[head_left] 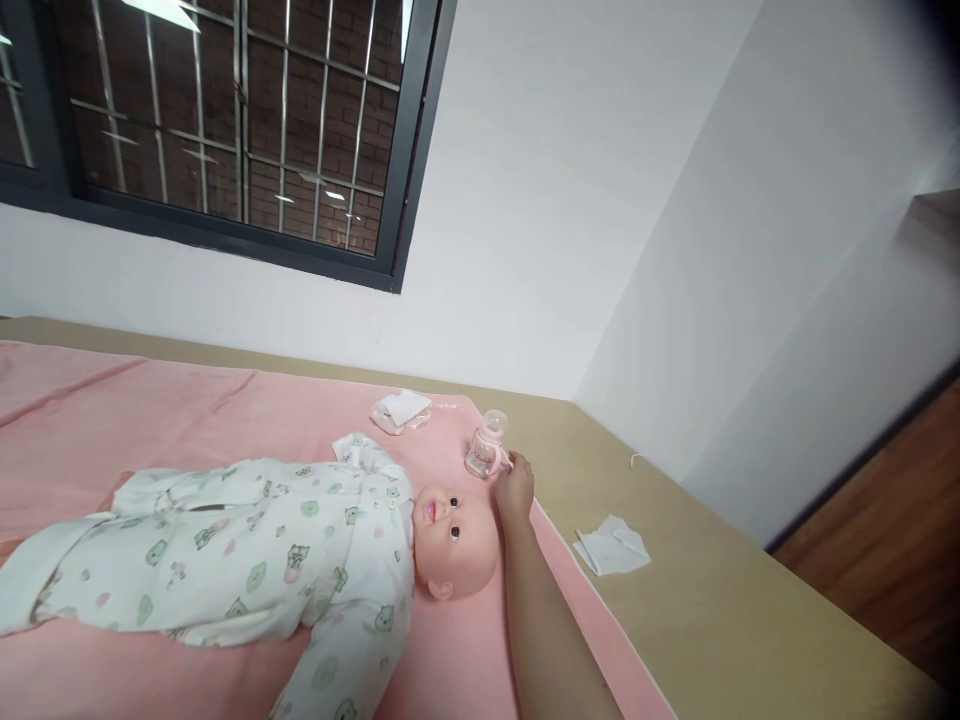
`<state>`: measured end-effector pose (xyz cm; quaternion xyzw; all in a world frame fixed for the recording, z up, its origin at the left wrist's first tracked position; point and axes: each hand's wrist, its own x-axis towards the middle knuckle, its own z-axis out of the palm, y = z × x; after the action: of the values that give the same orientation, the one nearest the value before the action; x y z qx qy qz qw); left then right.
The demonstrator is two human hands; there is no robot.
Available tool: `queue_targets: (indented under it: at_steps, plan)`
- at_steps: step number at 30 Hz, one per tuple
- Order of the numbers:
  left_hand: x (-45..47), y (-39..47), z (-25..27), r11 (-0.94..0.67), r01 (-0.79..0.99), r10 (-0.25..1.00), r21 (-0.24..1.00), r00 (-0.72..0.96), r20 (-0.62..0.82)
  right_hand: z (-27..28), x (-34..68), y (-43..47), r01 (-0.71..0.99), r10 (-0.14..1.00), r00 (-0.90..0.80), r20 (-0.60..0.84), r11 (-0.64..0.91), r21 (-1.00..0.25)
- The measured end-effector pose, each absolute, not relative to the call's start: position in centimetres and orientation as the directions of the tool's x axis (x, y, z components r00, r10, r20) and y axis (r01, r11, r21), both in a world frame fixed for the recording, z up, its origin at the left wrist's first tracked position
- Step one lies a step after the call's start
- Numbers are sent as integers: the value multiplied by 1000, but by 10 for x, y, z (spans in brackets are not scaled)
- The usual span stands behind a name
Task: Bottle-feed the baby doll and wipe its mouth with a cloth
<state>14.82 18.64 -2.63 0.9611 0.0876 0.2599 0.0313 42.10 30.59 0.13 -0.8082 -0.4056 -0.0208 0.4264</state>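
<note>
A small clear baby bottle (481, 455) with a pink collar, pink handle and clear dome cap stands slightly tilted near the pink blanket's right edge. My right hand (516, 487) reaches past the doll's head, its fingers closed at the bottle's handle. Part of that grip is hidden behind the hand. Just left of my forearm lies a baby doll (459, 545) on its back, dressed in a white sleepsuit (247, 550) with green and pink animal prints. My left hand is out of the picture.
A pink blanket (457, 660) covers much of the wooden surface (720, 590). Behind the doll lies a clear plastic packet with white tissue (403, 406). A folded white tissue (613, 547) rests on the wood at right. White walls and a barred window (240, 110) stand behind.
</note>
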Motion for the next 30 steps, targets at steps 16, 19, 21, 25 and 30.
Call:
queue_targets:
  at_steps: [16,19,21,25,30]
  plan:
    - [214,288,-6,-978,195,209,78,883,420,-1,424,307,794,762,578,291,-443,-417]
    - [216,292,-3,-978,188,207,86,878,432,-2,424,307,801,770,569,290,-438,-407]
    - [217,296,0,-978,181,209,105,869,448,-1,424,306,804,772,565,292,-436,-404]
    - [209,281,5,-977,168,209,128,857,472,-1,424,306,806,773,562,294,-432,-404]
    - [147,189,-17,-983,148,180,105,863,473,0,423,305,804,774,562,290,-430,-411]
